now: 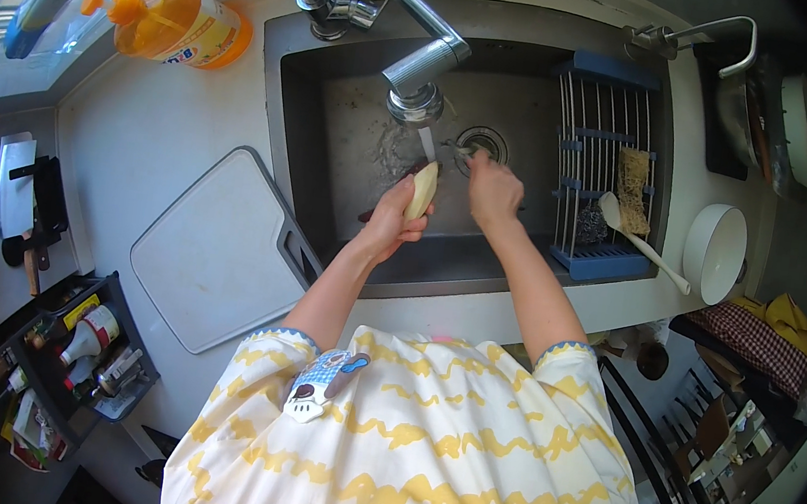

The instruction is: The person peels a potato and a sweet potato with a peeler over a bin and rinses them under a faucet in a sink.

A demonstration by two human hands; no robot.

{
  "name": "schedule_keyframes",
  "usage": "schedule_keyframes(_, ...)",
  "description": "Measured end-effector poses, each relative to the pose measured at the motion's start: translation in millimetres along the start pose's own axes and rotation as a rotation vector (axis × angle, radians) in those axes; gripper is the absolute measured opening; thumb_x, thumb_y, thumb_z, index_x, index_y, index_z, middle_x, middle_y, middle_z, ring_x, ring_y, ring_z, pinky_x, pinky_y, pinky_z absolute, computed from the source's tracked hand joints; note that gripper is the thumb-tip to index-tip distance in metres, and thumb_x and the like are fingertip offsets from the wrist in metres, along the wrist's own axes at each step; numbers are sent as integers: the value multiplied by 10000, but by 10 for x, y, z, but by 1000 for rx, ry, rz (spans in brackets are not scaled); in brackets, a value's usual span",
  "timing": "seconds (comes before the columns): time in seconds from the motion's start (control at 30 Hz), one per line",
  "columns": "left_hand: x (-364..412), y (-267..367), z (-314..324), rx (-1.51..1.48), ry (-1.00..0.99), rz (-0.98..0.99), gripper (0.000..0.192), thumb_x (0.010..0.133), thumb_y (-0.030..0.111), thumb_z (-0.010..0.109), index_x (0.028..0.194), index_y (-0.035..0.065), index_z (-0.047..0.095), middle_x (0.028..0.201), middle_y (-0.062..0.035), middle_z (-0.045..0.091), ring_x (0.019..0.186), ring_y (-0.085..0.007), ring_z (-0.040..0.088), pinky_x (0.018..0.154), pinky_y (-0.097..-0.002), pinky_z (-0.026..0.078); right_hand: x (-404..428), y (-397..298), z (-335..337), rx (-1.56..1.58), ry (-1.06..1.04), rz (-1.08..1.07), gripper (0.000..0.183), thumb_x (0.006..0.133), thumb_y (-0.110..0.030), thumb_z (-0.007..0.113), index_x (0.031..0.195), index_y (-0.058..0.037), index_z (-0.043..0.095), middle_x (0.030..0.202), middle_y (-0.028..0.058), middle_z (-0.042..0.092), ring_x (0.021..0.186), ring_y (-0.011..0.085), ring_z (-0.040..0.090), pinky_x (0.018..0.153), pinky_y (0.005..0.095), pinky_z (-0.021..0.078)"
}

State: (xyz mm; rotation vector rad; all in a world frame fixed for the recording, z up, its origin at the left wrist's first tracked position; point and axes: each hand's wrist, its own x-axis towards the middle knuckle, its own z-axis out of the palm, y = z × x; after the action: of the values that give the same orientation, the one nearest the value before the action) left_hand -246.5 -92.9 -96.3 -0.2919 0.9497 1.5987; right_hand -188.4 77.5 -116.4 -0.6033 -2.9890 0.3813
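Over the stainless steel sink [361,103], my left hand [391,219] is closed around a pale peeled vegetable [422,190], which is held tilted beneath the running faucet [417,99]. Part of something dark red shows beside the vegetable. To the right, my right hand [494,190] has its fingertips at the drain [483,145]. Its fingers are bent, and whether they grip anything is hidden. Water runs down from the faucet head between the two hands.
A grey-edged cutting board [211,251] overlaps the sink's left rim. The blue drying rack [602,171] spans the right side, bearing a loofah scrubber [632,189] and a white spoon [646,244]. A white bowl [713,252] stands farther right; an orange soap bottle [182,24] is at the upper left.
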Motion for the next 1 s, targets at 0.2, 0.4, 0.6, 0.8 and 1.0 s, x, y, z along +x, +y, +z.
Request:
schedule_keyframes(0.2, -60, 46, -92, -13, 83, 29, 275, 959, 314, 368, 1125, 99, 406, 884, -34, 474, 628, -73, 413, 526, -199, 371, -29, -266, -244, 210, -88, 29, 194, 891, -262, 479, 805, -90, 506, 639, 131, 592, 617, 342, 599, 524, 463, 455)
schedule_keyframes(0.4, -108, 37, 3, 119, 26, -25, 337, 948, 301, 413, 1216, 100, 376, 925, -20, 476, 668, -77, 425, 581, -203, 394, -48, -151, 95, 96, -141, 48, 206, 894, -275, 464, 809, -95, 519, 665, 134, 607, 638, 343, 609, 533, 453, 468)
schedule_keyframes(0.6, -30, 72, -60, 402, 240, 245, 419, 898, 183, 524, 1254, 46, 350, 774, -17, 518, 605, -84, 466, 540, -221, 400, 57, -336, -157, 166, -136, 244, 256, 913, -304, 425, 809, -92, 524, 655, 145, 611, 640, 351, 611, 556, 459, 462)
schedule_keyframes(0.8, 11, 83, -72, 581, 234, 219, 410, 854, 240, 602, 1160, 18, 442, 776, -27, 539, 597, -78, 466, 517, -217, 384, -119, -513, -161, 290, 16, 72, 212, 881, -280, 489, 789, -92, 516, 635, 124, 605, 642, 307, 621, 539, 424, 468)
schedule_keyframes(1.0, -92, -23, -49, 730, 344, 281, 402, 806, 233, 652, 1082, 8, 466, 831, -81, 563, 697, -135, 527, 581, -265, 426, 68, -232, 26, 87, -307, 246, 231, 899, -276, 444, 850, -83, 559, 759, 162, 632, 733, 341, 619, 590, 463, 472)
